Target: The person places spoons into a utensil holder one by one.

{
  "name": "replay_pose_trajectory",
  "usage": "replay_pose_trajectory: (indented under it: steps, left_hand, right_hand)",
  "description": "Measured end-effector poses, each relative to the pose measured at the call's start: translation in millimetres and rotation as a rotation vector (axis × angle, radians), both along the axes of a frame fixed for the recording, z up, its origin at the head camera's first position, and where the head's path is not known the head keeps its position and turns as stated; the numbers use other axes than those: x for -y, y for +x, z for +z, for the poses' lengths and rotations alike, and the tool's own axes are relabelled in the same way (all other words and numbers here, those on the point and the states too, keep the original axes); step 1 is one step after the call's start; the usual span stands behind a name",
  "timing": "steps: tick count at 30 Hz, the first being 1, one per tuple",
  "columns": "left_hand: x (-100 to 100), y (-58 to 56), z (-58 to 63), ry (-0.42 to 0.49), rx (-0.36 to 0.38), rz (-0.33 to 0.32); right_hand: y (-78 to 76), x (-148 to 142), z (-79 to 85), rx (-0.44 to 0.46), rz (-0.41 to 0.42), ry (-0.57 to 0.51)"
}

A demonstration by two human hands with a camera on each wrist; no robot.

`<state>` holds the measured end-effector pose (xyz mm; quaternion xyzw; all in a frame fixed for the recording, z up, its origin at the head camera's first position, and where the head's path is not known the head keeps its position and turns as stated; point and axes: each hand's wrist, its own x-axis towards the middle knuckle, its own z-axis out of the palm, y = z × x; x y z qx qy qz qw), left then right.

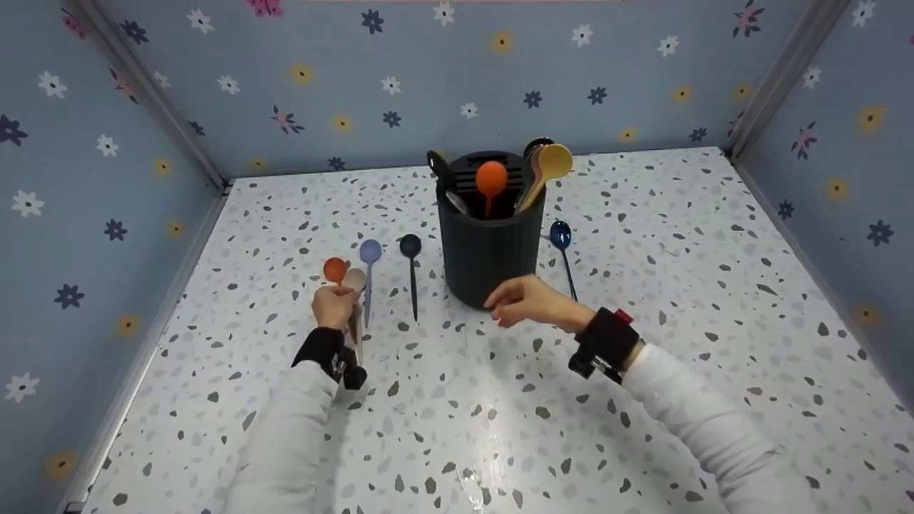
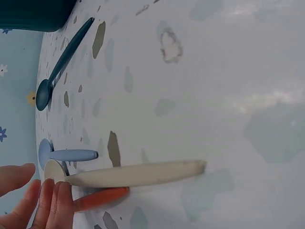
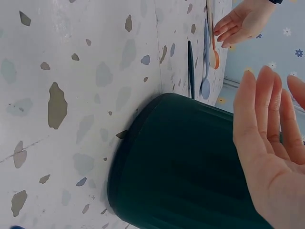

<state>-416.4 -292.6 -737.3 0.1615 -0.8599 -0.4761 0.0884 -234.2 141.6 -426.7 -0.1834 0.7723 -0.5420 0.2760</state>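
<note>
Left fingers (image 2: 50, 205) stretch straight, unpinched, at the cream spoon (image 2: 136, 175); a careful neck pinch should spare the orange spoon (image 2: 102, 198) beside them! Right fingers (image 3: 245, 102), loosely spread, hold nothing.

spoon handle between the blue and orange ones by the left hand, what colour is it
Cream; the spoon handle shows best in the left wrist view.

A cream spoon (image 2: 138, 175) is just beside an orange spoon (image 2: 102, 199).

Up top the wall (image 1: 443, 61) is showing flowers (image 1: 502, 42) on blue, below the table (image 1: 643, 464) is showing grey-flecked white, and centre-left spoons (image 1: 370, 251) are showing orange, cream, lilac and black.
</note>
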Motion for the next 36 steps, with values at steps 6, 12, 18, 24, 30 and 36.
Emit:
replay_pose_trajectory:
  steps: [6, 12, 18, 24, 30, 36]
  left_hand:
    - [-7, 11.6, 14.2, -0.08, 0.009, 0.015]
    - [-44, 64.3, 92.9, -0.148, 0.019, -0.031]
    - [-21, 20.5, 18.8, -0.291, -0.044, -0.038]
    - [-34, 31.9, 49.8, -0.291, 0.06, -0.099]
    - [-49, 59.0, 94.4, -0.218, 0.063, -0.181]
    - [-52, 64.2, 95.7, -0.1, 0.139, -0.141]
  right_hand:
    - [0.0, -2, -4.2, 0.004, 0.007, -0.026]
    - [0.5, -4, -8.6, -0.003, 0.016, -0.025]
    - [0.4, -8, -8.5, -0.003, 0.012, -0.016]
    - [0.8, -10, -10.2, 0.012, -0.001, -0.002]
    - [1.3, -10, -15.5, 0.037, -0.022, 0.011]
    - [3.1, -13, -18.9, 0.047, -0.001, -0.003]
